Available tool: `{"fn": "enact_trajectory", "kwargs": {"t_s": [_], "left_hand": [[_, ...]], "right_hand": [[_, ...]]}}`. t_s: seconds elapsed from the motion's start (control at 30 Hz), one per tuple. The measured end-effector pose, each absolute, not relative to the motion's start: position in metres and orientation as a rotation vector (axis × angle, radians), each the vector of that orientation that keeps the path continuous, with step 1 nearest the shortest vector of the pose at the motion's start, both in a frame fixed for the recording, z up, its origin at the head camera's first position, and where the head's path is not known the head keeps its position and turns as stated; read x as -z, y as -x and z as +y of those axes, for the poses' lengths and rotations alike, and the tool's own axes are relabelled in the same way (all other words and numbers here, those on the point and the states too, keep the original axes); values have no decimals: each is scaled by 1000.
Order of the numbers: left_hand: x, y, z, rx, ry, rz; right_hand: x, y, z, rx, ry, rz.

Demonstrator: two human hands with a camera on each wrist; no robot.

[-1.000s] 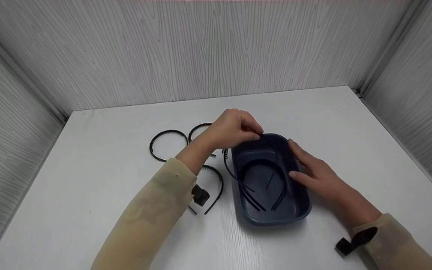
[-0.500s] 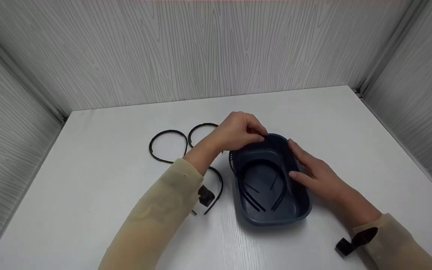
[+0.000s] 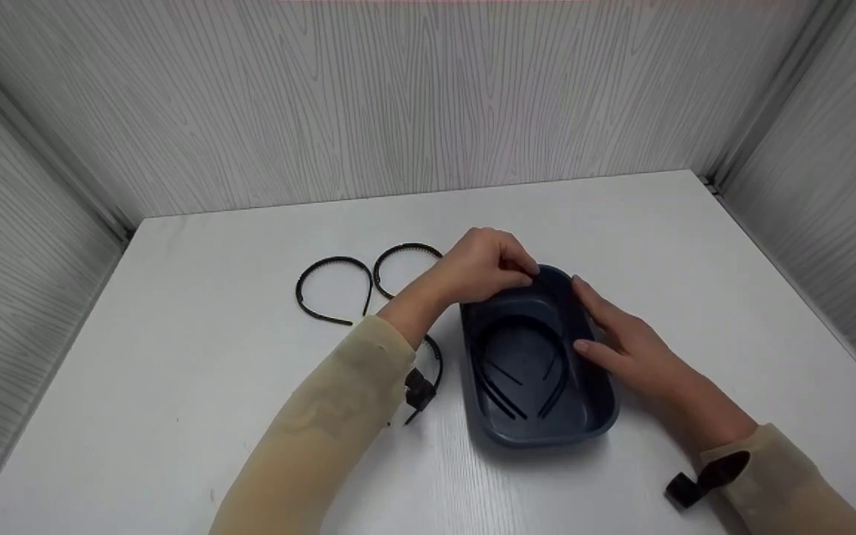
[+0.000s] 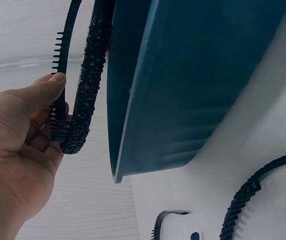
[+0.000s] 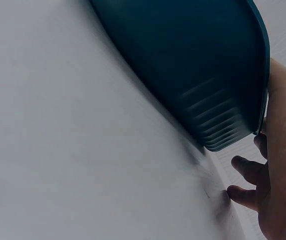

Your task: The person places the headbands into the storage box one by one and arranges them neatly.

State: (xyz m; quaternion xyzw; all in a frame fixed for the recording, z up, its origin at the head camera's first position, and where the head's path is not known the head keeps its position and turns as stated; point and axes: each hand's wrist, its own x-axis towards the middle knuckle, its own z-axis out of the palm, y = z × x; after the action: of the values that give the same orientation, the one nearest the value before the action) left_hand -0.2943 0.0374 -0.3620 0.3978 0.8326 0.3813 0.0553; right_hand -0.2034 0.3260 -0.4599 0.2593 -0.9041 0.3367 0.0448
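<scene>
A dark blue plastic basin [image 3: 550, 440] stands on the white table right of centre. Thumb and fingers of my left hand [image 3: 481, 266] pinch a black headband [image 4: 91, 70] at the basin's far left rim. It has comb teeth and a rough, beaded-looking stretch in the left wrist view. In the head view its two thin ends hang down inside the basin. At least one thicker dark headband [image 3: 521, 319] lies in the basin. My right hand [image 3: 632, 353] rests against the basin's right side, thumb tip over the rim, fingers extended; its other fingers show outside the wall in the right wrist view.
Black toothed headbands lie on the table left of the basin: one at far left [image 3: 335, 260], another [image 3: 409, 246] beside it, and a nearer one [image 3: 439, 360] partly behind my left forearm. Grey wood-grain panels [image 3: 428, 96] enclose the back and sides.
My left hand has moved slightly right and toward me, bringing the pinched headband from over the basin's left rim further inside. The right hand and basin have stayed put.
</scene>
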Motion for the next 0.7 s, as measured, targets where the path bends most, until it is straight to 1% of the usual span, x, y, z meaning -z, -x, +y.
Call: {"fn": "enact_trajectory", "kwargs": {"t_s": [0.7], "left_hand": [[382,297,45,-1122,-1153,2520]], "right_hand": [[460,203,327,-1071,-838,-2724]]}}
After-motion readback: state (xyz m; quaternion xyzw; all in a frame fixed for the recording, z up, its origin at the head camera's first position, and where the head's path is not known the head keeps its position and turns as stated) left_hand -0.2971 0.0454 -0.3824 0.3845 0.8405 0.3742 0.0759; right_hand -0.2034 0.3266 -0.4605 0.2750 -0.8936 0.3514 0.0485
